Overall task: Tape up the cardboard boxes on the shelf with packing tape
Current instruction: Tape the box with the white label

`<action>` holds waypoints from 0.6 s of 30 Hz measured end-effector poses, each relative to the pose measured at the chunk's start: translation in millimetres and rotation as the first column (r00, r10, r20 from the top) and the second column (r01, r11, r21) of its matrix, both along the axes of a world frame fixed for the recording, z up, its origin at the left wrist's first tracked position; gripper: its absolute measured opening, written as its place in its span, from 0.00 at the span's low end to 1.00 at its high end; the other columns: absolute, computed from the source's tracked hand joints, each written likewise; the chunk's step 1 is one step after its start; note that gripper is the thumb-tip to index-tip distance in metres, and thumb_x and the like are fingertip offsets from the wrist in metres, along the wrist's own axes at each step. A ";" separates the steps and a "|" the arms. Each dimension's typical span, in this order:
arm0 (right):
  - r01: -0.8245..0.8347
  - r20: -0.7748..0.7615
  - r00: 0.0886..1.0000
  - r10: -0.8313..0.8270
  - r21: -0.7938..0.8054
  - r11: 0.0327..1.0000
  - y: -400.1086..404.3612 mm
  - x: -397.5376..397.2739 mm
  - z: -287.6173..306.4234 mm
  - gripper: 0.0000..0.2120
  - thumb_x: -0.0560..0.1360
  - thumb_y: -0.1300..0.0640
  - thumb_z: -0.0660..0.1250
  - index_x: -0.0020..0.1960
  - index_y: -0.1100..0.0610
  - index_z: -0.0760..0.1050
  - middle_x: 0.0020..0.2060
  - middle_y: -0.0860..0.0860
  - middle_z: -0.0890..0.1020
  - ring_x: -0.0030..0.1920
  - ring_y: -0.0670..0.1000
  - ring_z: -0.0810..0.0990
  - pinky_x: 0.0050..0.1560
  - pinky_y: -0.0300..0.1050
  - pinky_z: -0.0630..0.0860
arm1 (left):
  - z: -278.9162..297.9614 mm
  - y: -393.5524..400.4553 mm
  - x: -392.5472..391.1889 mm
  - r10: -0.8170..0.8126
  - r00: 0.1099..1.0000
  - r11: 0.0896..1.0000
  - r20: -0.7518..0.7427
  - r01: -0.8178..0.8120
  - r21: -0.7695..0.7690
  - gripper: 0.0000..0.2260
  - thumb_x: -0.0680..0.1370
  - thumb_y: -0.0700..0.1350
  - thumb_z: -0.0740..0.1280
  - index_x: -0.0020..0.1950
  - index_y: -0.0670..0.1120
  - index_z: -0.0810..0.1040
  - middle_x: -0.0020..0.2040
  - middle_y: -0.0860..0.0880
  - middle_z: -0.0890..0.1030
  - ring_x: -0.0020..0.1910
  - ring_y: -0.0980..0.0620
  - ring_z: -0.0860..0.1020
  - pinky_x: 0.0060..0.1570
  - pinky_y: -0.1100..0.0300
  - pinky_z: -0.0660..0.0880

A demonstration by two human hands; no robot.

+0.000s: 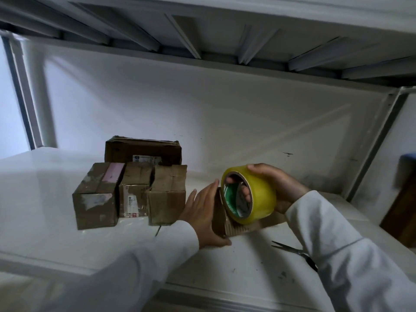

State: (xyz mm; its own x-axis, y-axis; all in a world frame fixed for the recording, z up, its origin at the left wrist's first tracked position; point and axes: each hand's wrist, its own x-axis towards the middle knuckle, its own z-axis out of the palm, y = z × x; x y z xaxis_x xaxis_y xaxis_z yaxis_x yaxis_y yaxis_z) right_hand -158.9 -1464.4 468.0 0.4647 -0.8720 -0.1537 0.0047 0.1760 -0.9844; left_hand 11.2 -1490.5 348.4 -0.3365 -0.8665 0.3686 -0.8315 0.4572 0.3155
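Observation:
A small cardboard box (225, 218) lies on the white shelf (45, 188) in front of me. My left hand (203, 212) rests flat against its left side, fingers straight, thumb under the near corner. My right hand (273, 188) grips a yellow roll of packing tape (256, 194) with a green-printed core, fingers through the core, held just above the box. To the left stand three small brown boxes (95, 199), (135, 192), (167, 194) in a row, with a larger box (144, 152) behind them.
Scissors (295, 251) lie on the shelf near my right sleeve. The upper shelf's underside (202, 30) hangs overhead. A metal upright (373, 143) stands at the right and a dark brown object (403, 199) sits beyond it.

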 end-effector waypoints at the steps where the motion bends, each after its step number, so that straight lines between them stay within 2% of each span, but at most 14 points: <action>1: 0.012 0.028 1.000 -0.011 -0.007 1.000 0.4 -1.1 -0.8 0.18 0.68 0.48 0.61 0.41 0.59 0.84 0.30 0.56 0.80 0.29 0.51 0.78 0.36 0.41 0.78 | -0.2 -2.6 -3.1 0.020 1.000 1.000 -0.023 -0.020 -0.017 0.58 0.62 0.64 0.75 0.77 0.49 0.38 0.77 0.53 0.51 0.75 0.53 0.51 0.75 0.49 0.44; 3: 0.051 0.091 0.995 -0.052 0.014 0.999 0.9 -3.3 -2.4 0.19 0.68 0.48 0.62 0.44 0.61 0.83 0.37 0.59 0.81 0.35 0.54 0.80 0.38 0.44 0.80 | 1.3 -8.0 -6.9 0.054 0.994 0.998 -0.095 -0.056 -0.017 0.54 0.62 0.65 0.74 0.77 0.52 0.44 0.75 0.55 0.58 0.74 0.55 0.57 0.75 0.49 0.45; 4: 0.072 0.074 0.995 -0.073 0.013 0.997 1.5 -3.0 -2.8 0.19 0.68 0.48 0.62 0.47 0.62 0.81 0.41 0.61 0.80 0.38 0.56 0.80 0.38 0.45 0.80 | 3.2 -9.9 -7.8 0.065 0.988 0.998 -0.141 -0.067 -0.009 0.53 0.61 0.65 0.75 0.76 0.53 0.48 0.73 0.56 0.62 0.72 0.55 0.60 0.75 0.50 0.47; 6: 0.109 -0.057 0.992 -0.110 -0.020 0.994 -0.2 0.5 -0.3 0.19 0.71 0.51 0.63 0.53 0.65 0.78 0.45 0.62 0.79 0.40 0.57 0.79 0.38 0.43 0.80 | 6.6 -12.6 -9.4 0.075 0.977 0.997 -0.199 -0.072 0.023 0.49 0.58 0.65 0.76 0.73 0.55 0.55 0.69 0.57 0.67 0.68 0.55 0.66 0.72 0.53 0.54; 8: 0.121 -0.160 0.979 -0.124 -0.027 0.992 -2.0 7.4 8.7 0.16 0.75 0.52 0.64 0.53 0.64 0.77 0.37 0.59 0.80 0.35 0.54 0.80 0.36 0.43 0.80 | 12.4 -15.6 -10.7 0.087 0.972 0.994 -0.220 -0.069 0.089 0.46 0.57 0.65 0.76 0.69 0.57 0.58 0.64 0.58 0.72 0.63 0.53 0.71 0.67 0.54 0.62; 11: 0.091 -0.313 0.946 -0.081 0.017 0.996 -7.9 8.3 22.7 0.16 0.77 0.49 0.63 0.42 0.61 0.77 0.29 0.53 0.80 0.28 0.49 0.79 0.32 0.39 0.79 | 25.1 -26.4 -6.7 0.184 0.945 0.955 -0.272 -0.106 0.276 0.45 0.54 0.63 0.74 0.67 0.56 0.59 0.60 0.54 0.74 0.59 0.46 0.72 0.60 0.50 0.72; 13: 0.070 -0.366 0.929 -0.053 0.035 0.997 -8.8 2.2 22.4 0.17 0.77 0.47 0.63 0.40 0.60 0.77 0.28 0.52 0.79 0.27 0.49 0.78 0.33 0.39 0.79 | 32.9 -33.7 -3.9 0.218 0.938 0.937 -0.270 -0.124 0.327 0.48 0.51 0.64 0.72 0.67 0.55 0.58 0.60 0.52 0.74 0.59 0.44 0.73 0.58 0.47 0.74; 16: 0.099 -0.339 0.937 -0.084 0.026 0.995 -12.6 -12.4 9.9 0.16 0.76 0.46 0.65 0.41 0.60 0.77 0.29 0.53 0.79 0.28 0.50 0.78 0.34 0.42 0.77 | 38.8 -39.0 -7.5 0.220 0.958 0.935 -0.184 -0.153 0.321 0.47 0.55 0.63 0.75 0.67 0.55 0.57 0.60 0.51 0.73 0.58 0.43 0.74 0.57 0.46 0.74; 18: 0.086 -0.425 0.904 -0.054 0.056 0.995 -13.5 -16.0 -4.4 0.18 0.76 0.45 0.64 0.39 0.60 0.76 0.27 0.52 0.79 0.26 0.49 0.78 0.33 0.41 0.76 | 37.3 -39.8 -9.8 0.239 0.954 0.909 -0.181 -0.154 0.387 0.48 0.54 0.66 0.74 0.67 0.55 0.57 0.60 0.51 0.74 0.57 0.44 0.74 0.56 0.47 0.75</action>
State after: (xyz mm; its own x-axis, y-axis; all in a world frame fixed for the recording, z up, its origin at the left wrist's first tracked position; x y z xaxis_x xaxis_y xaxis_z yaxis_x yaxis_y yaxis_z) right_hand -174.9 -1477.9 463.6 0.2809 -0.8793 -0.3847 -0.3937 0.2601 -0.8817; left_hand 1.3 -1530.3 385.7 -0.0925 -0.9940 0.0587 -0.7828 0.1090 0.6127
